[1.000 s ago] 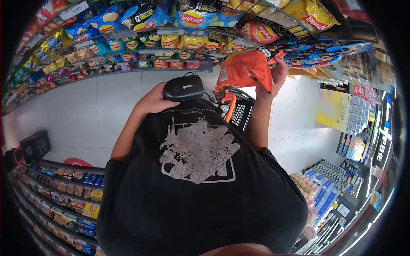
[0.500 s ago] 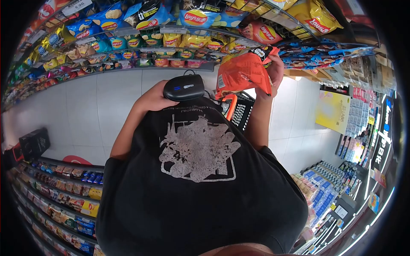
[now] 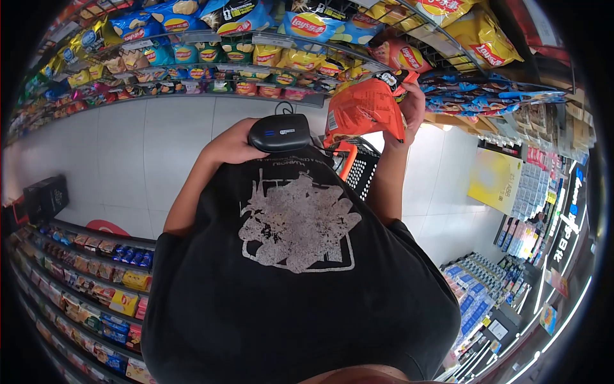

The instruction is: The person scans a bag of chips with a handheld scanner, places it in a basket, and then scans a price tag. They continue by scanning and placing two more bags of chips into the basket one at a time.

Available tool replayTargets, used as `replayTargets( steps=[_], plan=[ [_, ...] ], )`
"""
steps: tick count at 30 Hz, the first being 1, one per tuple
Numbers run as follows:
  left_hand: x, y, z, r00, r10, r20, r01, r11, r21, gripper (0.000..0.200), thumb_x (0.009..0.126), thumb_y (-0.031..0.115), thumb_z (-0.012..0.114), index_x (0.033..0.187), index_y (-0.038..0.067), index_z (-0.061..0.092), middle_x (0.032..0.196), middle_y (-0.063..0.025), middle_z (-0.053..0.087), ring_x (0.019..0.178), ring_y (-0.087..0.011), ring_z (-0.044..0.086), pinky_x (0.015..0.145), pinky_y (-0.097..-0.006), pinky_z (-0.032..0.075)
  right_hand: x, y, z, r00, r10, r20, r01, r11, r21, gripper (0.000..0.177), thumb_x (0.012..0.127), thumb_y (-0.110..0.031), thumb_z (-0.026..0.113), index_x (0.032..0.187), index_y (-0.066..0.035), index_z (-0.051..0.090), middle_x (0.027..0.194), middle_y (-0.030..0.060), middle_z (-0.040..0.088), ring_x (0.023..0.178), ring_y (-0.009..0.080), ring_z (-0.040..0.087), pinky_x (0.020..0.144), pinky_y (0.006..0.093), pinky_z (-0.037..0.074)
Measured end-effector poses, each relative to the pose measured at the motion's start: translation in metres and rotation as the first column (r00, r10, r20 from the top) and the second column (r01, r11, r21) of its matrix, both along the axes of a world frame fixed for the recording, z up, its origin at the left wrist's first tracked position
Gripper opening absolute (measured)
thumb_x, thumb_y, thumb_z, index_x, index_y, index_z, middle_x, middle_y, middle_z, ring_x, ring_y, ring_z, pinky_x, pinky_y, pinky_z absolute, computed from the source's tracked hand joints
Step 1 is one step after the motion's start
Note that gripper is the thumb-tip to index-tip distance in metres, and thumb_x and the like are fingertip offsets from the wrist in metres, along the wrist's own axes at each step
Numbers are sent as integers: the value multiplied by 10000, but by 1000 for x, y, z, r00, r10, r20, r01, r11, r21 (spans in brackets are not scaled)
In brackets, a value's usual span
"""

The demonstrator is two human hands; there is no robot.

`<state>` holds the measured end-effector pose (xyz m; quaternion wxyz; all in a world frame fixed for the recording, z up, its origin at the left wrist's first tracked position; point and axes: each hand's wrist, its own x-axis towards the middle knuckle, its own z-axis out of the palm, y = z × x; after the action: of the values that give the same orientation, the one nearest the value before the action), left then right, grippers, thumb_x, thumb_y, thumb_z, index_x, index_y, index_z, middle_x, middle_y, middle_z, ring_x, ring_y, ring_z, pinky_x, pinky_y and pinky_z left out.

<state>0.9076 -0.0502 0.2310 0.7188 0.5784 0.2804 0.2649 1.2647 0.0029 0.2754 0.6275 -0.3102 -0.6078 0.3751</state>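
Observation:
My left hand (image 3: 233, 144) is closed round a black handheld barcode scanner (image 3: 279, 132) with two small blue lights on top. A dark cable loops behind the scanner. To its right, my right hand (image 3: 410, 114) grips the right side of an orange-red snack bag (image 3: 366, 110), probably chips. The bag's printed back and white barcode are turned toward the scanner, with a gap between the two. Some fingers of both hands are hidden behind what they hold. Below the bag, partly covered by it, is a black perforated basket or cart (image 3: 364, 168) with an orange edge.
Shelves of chip bags (image 3: 311, 27) curve across the far side, and blue bags (image 3: 476, 96) hang at the right. Packaged snacks fill low shelves (image 3: 105, 275) behind me on the left. A yellow board (image 3: 494, 179) and stacked goods stand right. Pale tiled floor (image 3: 160, 137) lies between.
The view has shifted slightly, so shelves and side displays sit a little differently. The scanner is slightly further right, nearer the bag. Both hands keep their holds.

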Motion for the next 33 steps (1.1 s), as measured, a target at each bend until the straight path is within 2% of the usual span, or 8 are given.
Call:
replayTargets(
  steps=[8, 16, 23, 28, 31, 33],
  plan=[
    [1, -3, -3, 999, 36, 8, -36, 999, 36, 393, 785, 83, 739, 1138, -34, 611, 945, -53, 675, 830, -103, 576, 746, -292, 503, -4, -2, 5, 1000, -17, -8, 17, 1000, -19, 643, 785, -229, 770, 1298, 24, 477, 1375, 170, 485, 1274, 283, 505, 1050, 417, 467],
    [2, 0, -4, 1000, -21, 5, 20, 998, 64, 430, 781, 92, 752, 1164, -37, 606, 982, -78, 689, 875, -110, 587, 789, -299, 505, 4, -2, -1, 999, -49, -21, 48, 998, -40, 702, 784, -292, 799, 1314, 28, 468, 1388, 185, 473, 1283, 294, 503, 1054, 436, 471],
    [6, 2, -6, 1000, -16, 1, 16, 997, 70, 441, 786, 80, 746, 1182, -42, 599, 1021, -86, 695, 902, -117, 599, 817, -303, 510, 9, -1, 0, 1000, -1, -7, 1, 1000, -20, 649, 793, -241, 768, 1303, 30, 472, 1404, 187, 452, 1283, 293, 500, 1056, 430, 468],
    [5, 7, -5, 997, -77, -10, 78, 994, 81, 452, 787, 81, 747, 1194, -45, 596, 1047, -91, 696, 937, -117, 598, 852, -302, 504, 4, 1, 7, 1000, -1, 30, 0, 999, 39, 627, 785, -205, 757, 1298, 25, 478, 1401, 183, 454, 1285, 290, 495, 1061, 419, 455],
    [4, 8, -7, 997, -67, -24, 69, 992, 105, 449, 789, 84, 746, 1193, -44, 597, 1047, -90, 696, 941, -117, 597, 858, -303, 503, 4, 2, 5, 997, -28, -70, 25, 999, -44, 639, 707, -162, 846, 1246, 7, 548, 1386, 207, 497, 1288, 298, 499, 1067, 407, 412],
    [4, 8, -7, 998, -54, -27, 57, 993, 108, 443, 792, 85, 744, 1190, -43, 598, 1044, -88, 695, 936, -116, 596, 854, -302, 503, 6, 5, 3, 1000, -14, 0, 14, 1000, -5, 618, 756, -151, 800, 1277, 14, 509, 1403, 194, 474, 1295, 291, 488, 1069, 405, 430]
  ],
)
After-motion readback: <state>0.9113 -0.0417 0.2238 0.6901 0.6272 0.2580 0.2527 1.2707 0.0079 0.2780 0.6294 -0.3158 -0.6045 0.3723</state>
